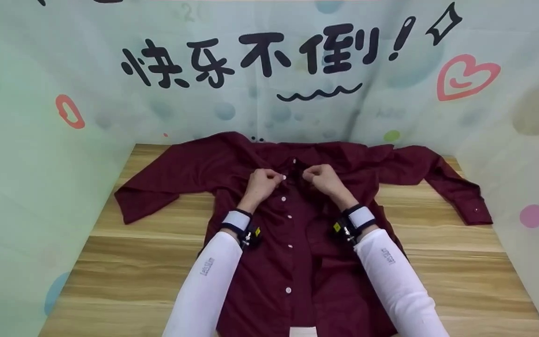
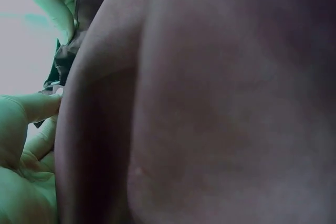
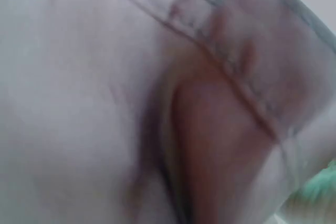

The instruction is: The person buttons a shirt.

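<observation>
A maroon long-sleeved shirt (image 1: 255,262) lies front up with its sleeves spread to both sides. White buttons run down one front edge. Near the collar, my left hand (image 1: 262,183) pinches that edge beside a white button (image 1: 284,177). Level with it, my right hand (image 1: 324,179) pinches the opposite front edge between thumb and fingers. In the left wrist view, thumb and fingers of the left hand (image 2: 26,135) show at the left, with blurred cloth (image 2: 210,103) covering most of the picture. Stitched shirt fabric (image 3: 236,129) fills the right wrist view and mostly hides the right hand.
The shirt rests on a wood-grain table (image 1: 134,262). Behind it hangs a pale printed backdrop (image 1: 194,112) with dark lettering, and similar sheets close in both sides. A whitish tag (image 1: 302,332) shows at the bottom edge.
</observation>
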The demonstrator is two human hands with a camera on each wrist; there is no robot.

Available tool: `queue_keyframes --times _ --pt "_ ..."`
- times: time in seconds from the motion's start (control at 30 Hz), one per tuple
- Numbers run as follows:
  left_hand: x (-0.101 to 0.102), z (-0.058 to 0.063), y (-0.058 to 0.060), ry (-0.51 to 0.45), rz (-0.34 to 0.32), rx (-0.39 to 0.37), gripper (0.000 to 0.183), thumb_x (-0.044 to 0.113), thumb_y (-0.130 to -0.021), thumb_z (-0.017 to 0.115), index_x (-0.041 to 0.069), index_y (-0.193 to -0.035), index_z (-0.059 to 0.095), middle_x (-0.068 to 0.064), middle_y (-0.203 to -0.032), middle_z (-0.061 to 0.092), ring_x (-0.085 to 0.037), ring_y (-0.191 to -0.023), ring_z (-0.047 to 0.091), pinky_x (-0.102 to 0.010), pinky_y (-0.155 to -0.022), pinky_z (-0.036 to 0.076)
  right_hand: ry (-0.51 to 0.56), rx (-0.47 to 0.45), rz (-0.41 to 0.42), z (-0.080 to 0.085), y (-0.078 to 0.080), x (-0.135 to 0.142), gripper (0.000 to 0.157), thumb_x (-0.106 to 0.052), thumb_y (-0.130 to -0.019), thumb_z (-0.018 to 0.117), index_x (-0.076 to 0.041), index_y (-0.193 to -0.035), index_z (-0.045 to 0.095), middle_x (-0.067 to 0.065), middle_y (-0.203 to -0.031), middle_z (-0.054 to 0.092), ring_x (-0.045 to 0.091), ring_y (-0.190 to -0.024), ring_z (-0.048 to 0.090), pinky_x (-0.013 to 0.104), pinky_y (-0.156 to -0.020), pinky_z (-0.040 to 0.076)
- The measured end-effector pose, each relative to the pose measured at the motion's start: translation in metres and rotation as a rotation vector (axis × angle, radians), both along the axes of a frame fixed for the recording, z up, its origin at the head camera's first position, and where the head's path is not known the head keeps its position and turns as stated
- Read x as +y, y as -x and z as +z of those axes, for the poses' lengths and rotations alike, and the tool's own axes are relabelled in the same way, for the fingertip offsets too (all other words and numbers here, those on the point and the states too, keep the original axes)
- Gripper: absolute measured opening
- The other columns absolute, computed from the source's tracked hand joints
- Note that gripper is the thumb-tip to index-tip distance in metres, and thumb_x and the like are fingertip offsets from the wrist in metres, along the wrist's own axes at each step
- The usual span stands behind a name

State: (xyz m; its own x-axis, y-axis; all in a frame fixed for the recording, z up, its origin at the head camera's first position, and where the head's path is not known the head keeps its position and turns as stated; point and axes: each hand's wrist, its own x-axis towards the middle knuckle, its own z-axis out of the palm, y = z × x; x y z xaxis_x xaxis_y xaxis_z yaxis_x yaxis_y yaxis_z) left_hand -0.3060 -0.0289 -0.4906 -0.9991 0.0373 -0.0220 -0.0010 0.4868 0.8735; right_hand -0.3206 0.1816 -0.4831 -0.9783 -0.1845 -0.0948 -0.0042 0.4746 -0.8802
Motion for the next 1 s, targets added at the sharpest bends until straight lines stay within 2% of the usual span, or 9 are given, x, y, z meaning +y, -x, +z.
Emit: queue_keyframes --times 0.13,0.3,0.4,0.57,0.7,1.0 --pt "0.003 0.001 0.000 -0.018 -0.004 -0.001 0.020 0.022 -0.095 0.071 0.005 -0.100 0.081 -0.003 -0.079 0.072 -0.016 -0.077 0.065 -0.025 -0.074 0.048 0.171 -0.088 -0.027 -0.004 -0.001 0.000 0.023 -0.011 -0.101 0.062 0.007 -0.112 0.071 0.007 -0.109 0.066 0.010 -0.085 0.064 0.024 -0.074 0.055" --pt "0.005 0.001 0.001 -0.017 -0.016 0.026 0.020 0.022 -0.096 0.070 0.005 -0.099 0.081 -0.002 -0.077 0.071 -0.015 -0.075 0.062 -0.025 -0.071 0.046 0.277 -0.117 -0.009 -0.005 -0.004 -0.007 0.022 -0.011 -0.101 0.063 0.007 -0.110 0.072 0.005 -0.101 0.069 0.010 -0.079 0.067 0.024 -0.073 0.057" --pt "0.005 0.000 0.002 -0.014 -0.022 0.046 0.019 0.022 -0.096 0.070 0.005 -0.097 0.081 -0.001 -0.078 0.070 -0.015 -0.077 0.062 -0.025 -0.073 0.046 0.317 -0.123 0.007 -0.004 -0.004 -0.011 0.020 -0.008 -0.101 0.062 0.008 -0.110 0.072 0.006 -0.101 0.069 0.011 -0.081 0.068 0.025 -0.075 0.058" --pt "0.005 -0.001 0.002 -0.012 -0.035 0.061 0.019 0.020 -0.097 0.069 0.005 -0.096 0.080 -0.002 -0.078 0.070 -0.016 -0.079 0.063 -0.027 -0.076 0.048 0.346 -0.140 0.015 -0.004 -0.005 -0.015 0.022 -0.006 -0.101 0.061 0.009 -0.115 0.070 0.011 -0.113 0.067 0.016 -0.095 0.068 0.031 -0.083 0.059" --pt "0.005 -0.001 0.001 -0.017 -0.038 0.064 0.019 0.020 -0.097 0.069 0.004 -0.095 0.080 -0.002 -0.078 0.071 -0.015 -0.078 0.063 -0.026 -0.075 0.047 0.329 -0.141 0.007 -0.005 -0.006 -0.016 0.026 -0.009 -0.102 0.062 0.008 -0.120 0.070 0.014 -0.120 0.068 0.019 -0.102 0.068 0.033 -0.086 0.059" --pt "0.006 0.002 0.000 -0.015 -0.047 0.076 0.019 0.019 -0.098 0.069 0.004 -0.096 0.080 -0.003 -0.078 0.070 -0.014 -0.076 0.061 -0.025 -0.074 0.046 0.365 -0.122 -0.030 -0.007 -0.006 -0.020 0.027 -0.011 -0.101 0.065 0.009 -0.118 0.070 0.013 -0.112 0.072 0.016 -0.091 0.071 0.032 -0.082 0.060"
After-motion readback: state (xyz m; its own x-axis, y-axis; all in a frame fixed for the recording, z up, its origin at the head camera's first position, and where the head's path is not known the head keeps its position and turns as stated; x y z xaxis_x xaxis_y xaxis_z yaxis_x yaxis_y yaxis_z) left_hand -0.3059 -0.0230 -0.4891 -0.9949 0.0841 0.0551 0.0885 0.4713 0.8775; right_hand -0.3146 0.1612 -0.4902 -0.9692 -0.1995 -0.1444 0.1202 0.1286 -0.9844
